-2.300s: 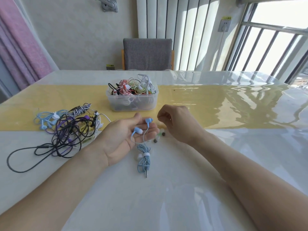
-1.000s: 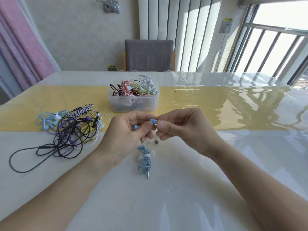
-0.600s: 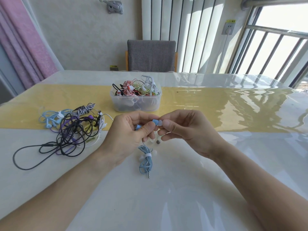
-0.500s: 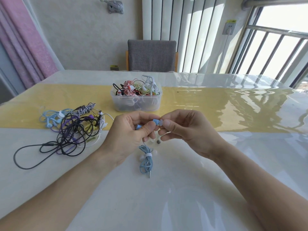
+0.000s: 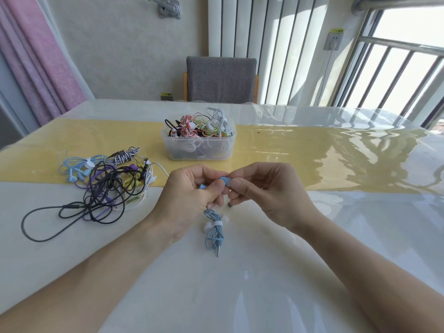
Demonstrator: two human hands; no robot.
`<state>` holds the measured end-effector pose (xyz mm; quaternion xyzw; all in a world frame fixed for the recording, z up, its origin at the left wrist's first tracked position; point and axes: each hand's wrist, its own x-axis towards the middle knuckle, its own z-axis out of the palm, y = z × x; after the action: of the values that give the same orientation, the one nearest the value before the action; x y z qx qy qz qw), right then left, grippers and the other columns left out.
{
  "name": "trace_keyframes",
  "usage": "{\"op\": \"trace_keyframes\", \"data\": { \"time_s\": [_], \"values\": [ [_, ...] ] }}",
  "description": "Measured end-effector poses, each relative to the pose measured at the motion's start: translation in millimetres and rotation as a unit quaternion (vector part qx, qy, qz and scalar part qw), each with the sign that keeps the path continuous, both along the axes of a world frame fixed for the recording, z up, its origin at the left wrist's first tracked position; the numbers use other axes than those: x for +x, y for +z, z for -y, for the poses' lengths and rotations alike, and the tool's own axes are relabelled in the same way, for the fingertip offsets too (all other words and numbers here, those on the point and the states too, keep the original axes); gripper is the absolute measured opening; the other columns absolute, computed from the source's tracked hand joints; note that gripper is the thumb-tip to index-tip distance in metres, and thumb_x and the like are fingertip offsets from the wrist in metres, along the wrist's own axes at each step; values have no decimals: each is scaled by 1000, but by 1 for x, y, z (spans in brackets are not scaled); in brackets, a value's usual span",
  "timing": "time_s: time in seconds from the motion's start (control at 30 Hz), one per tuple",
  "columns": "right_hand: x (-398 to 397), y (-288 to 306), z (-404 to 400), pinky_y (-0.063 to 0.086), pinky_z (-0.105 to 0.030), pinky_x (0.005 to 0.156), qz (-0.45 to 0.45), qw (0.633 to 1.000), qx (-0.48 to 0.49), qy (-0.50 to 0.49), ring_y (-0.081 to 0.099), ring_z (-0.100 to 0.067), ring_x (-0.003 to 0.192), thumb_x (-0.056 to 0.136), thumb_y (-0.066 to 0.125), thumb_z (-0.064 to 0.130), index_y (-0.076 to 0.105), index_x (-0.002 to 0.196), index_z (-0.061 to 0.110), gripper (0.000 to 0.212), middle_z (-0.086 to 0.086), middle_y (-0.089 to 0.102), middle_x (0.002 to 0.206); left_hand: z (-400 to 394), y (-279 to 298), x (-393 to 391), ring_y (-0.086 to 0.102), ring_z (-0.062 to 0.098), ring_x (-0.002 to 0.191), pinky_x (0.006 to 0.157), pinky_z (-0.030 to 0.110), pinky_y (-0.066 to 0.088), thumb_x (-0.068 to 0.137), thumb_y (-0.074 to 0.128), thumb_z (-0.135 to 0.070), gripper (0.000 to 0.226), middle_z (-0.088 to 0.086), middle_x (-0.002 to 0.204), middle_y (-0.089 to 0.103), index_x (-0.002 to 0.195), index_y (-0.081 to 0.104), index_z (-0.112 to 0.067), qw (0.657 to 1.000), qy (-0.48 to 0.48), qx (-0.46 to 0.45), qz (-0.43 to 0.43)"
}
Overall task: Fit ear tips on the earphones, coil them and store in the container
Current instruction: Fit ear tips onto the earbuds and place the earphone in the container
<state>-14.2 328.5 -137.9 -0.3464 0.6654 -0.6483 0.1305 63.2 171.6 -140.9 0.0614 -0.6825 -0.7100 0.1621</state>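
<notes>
Mostly coiled earphones (image 5: 201,127) in container (image 5: 198,150)

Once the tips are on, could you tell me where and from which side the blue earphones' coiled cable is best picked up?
I would pinch the coiled cable at its white tie, coming from above and from the right. The tie gathers the strands there, the bundle lies flat on the table, and the left hand crowds its left side.

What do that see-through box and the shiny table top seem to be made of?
The container looks like clear, slightly frosted plastic: the coiled earphones show dimly through its walls. The table seems covered by a glossy transparent sheet, probably soft plastic: it mirrors the window in wavy reflections, and the yellow runner shows beneath it.
</notes>
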Motion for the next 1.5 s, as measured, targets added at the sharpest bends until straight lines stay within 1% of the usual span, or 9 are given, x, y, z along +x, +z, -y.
{"op": "trace_keyframes", "data": {
  "time_s": [0.3,0.5,0.57,0.63,0.7,0.87,1.0,1.33,1.5],
  "values": [
    [3,3,-1,58,-27,68,-66,998,-5,-5,73,-23,67,90,68,-5,75,87,9,17,-14,76,79,-2,8,4,50,10,46,43,16,34,90,55,9,15,9,62,63,86,65,-2,988,-38,129,74],
    [5,5,-2,58,-24,66,-64,997,17,-41,74,-21,68,89,71,0,77,88,3,6,-9,77,77,0,5,4,46,13,47,45,18,37,90,60,4,14,7,59,62,90,70,-5,1000,-16,5,9],
    [4,6,-4,60,-28,68,-48,998,19,-45,75,-23,69,89,72,3,78,89,5,6,-7,78,77,1,7,4,41,15,47,50,20,39,86,66,-9,10,7,57,60,94,71,-6,999,-26,-19,-5],
    [4,7,-6,62,-36,72,-33,999,24,-35,75,-26,71,87,75,7,78,89,6,4,-9,77,78,2,8,5,40,15,47,53,22,40,75,71,-23,27,7,57,59,96,72,-5,999,-39,-24,-3],
    [5,7,-7,62,-41,74,-22,999,23,-19,75,-30,71,84,78,12,78,90,5,8,-13,77,79,3,10,5,39,15,45,50,21,38,70,72,-23,33,8,57,57,95,71,-2,999,-43,-6,4],
    [6,8,-4,57,-32,69,-37,999,-1,3,70,-26,67,85,75,11,79,90,10,6,-11,76,78,0,12,4,44,8,43,39,14,31,76,64,-14,31,6,56,56,93,64,11,988,-81,124,55],
    [5,7,-4,56,-32,68,-18,1000,-8,9,68,-23,65,87,72,9,78,89,9,7,-8,75,73,-3,12,4,43,8,45,38,14,29,75,64,-15,15,6,61,55,72,68,-1,975,-94,184,82],
    [11,-1,6,53,-37,68,76,995,-55,-39,61,-28,65,91,69,4,76,85,-1,11,-20,69,73,-7,14,5,42,8,46,38,14,29,73,65,-17,18,6,59,54,74,64,1,979,-69,172,86],
    [14,-4,9,54,-32,67,29,997,-33,-55,63,-20,62,95,66,8,74,86,3,13,-5,70,68,-5,14,4,39,9,45,38,14,29,73,66,-19,19,7,60,53,74,63,0,975,-62,186,107]
  ]
}}
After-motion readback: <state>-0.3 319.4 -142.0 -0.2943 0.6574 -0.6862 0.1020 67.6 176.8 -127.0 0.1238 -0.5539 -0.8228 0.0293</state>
